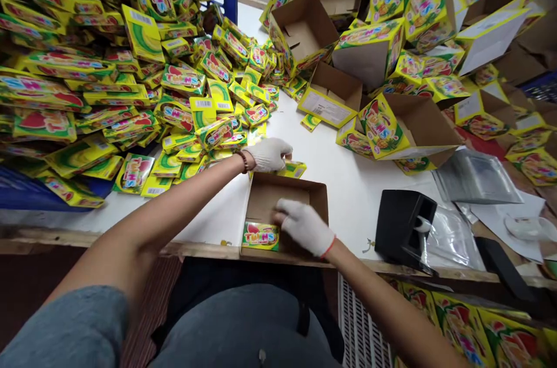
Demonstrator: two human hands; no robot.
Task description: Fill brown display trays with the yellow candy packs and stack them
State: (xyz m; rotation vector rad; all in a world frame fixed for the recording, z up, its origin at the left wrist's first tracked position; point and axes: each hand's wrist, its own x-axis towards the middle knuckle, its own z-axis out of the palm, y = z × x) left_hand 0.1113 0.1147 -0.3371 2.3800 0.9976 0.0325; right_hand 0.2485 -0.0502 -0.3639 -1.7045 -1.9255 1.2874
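Note:
A brown open carton [319,197] lies at the table's front edge, with one small yellow-green TWINS box [261,236] flat in its near left corner. My right hand [304,227], in a white glove, is over the carton beside that box; its fingers are curled and blurred, and what they hold, if anything, cannot be made out. Just beyond the carton's far rim, my left hand [270,155], also gloved, has its fingers bent at a small yellow box [295,169], which is partly hidden behind the hand and the rim.
A big heap of small yellow boxes [183,78] covers the left and back left. Open display cartons [383,124] are piled at the back right. A black tape dispenser [402,228], clear plastic bags [452,234] and papers lie right, near the wooden table edge [195,247].

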